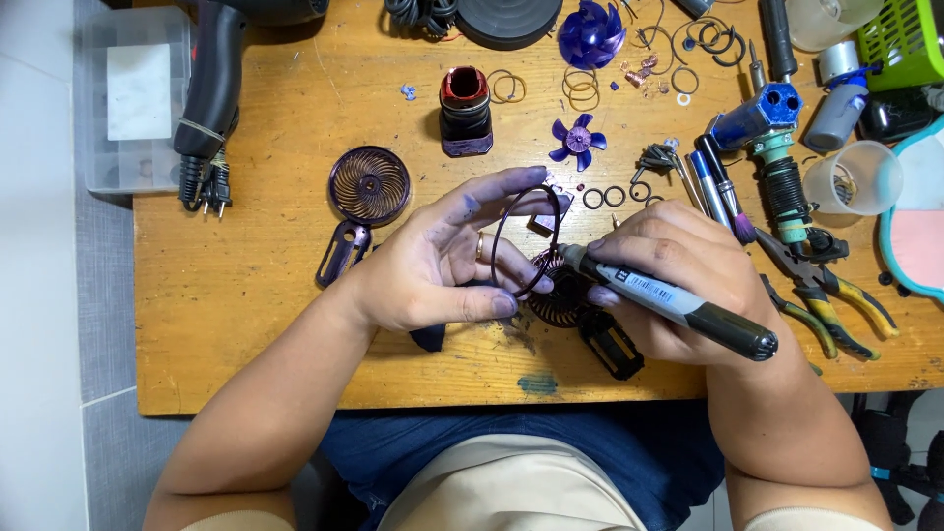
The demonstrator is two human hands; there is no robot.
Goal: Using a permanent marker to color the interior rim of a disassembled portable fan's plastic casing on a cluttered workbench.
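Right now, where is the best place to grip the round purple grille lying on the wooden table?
Probably its outer rim: the round purple grille lies flat with thin spokes inside. Come from above, at its left edge, which is bare wooden table; the left hand is near the right edge.

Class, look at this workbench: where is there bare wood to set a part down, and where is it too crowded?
Bare wood lies along the table's front-left, below the round purple grille, and between the hair dryer and that grille. The right side is crowded: pliers, rings, pens. The left hand and right hand fill the centre.
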